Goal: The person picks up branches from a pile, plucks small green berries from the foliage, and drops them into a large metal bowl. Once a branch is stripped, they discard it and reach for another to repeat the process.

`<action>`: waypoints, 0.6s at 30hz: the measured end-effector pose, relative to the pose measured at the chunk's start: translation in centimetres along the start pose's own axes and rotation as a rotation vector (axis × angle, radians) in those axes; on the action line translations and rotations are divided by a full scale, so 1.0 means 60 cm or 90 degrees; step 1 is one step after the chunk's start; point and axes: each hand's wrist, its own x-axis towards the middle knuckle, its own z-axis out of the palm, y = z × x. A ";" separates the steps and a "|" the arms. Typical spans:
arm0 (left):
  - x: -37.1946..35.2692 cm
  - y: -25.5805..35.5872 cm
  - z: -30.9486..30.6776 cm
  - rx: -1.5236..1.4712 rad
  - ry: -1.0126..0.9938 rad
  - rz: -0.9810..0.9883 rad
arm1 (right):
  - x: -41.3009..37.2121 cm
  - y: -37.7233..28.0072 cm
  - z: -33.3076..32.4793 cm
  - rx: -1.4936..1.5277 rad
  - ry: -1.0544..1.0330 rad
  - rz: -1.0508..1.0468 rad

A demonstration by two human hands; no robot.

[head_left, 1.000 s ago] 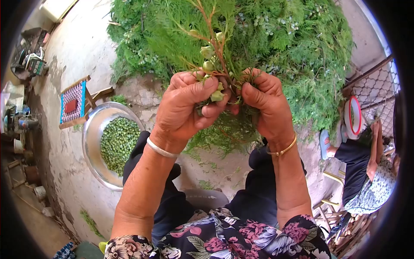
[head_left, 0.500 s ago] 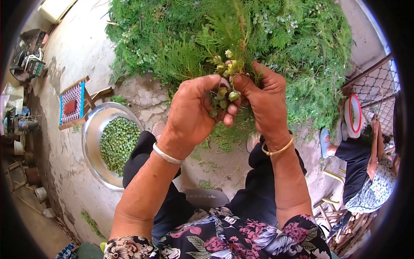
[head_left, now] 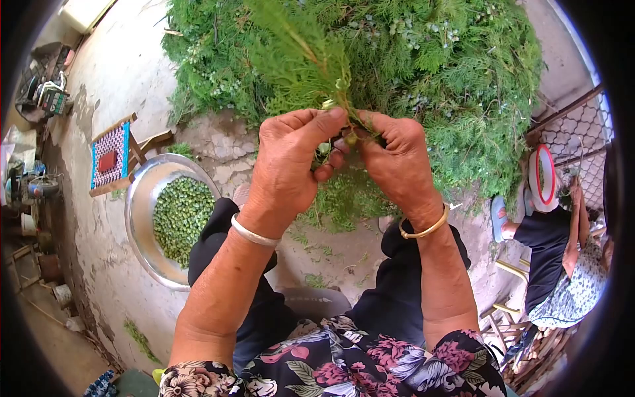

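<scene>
In the middle of the head view a leafy green sprig (head_left: pixel 307 56) points up and away from my hands. My left hand (head_left: pixel 291 155) is closed, its thumb and fingers round small green cones (head_left: pixel 324 147) at the sprig's base. Touching it from the right, my right hand (head_left: pixel 400 155) pinches the stem end, its fingertips partly hidden among the leaves. Beyond both hands spreads a large pile of green branches (head_left: pixel 456 99). At the left, a metal basin (head_left: pixel 141 221) holds many green cones (head_left: pixel 182 218).
A woven-seat stool (head_left: pixel 109 161) stands beside the basin. On the right a co-worker (head_left: pixel 555 258) sits near a red-rimmed white basin (head_left: pixel 546 175) and a wire mesh (head_left: pixel 575 135). Machines and pots line the far left wall.
The sprig has swung to the left and its cones are now mostly hidden by my fingers. My left hand's thumb has come up against the stem, and my right hand has shifted slightly.
</scene>
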 end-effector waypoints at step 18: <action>0.005 -0.007 -0.004 -0.061 -0.013 0.056 | 0.000 -0.001 0.006 -0.118 0.082 -0.095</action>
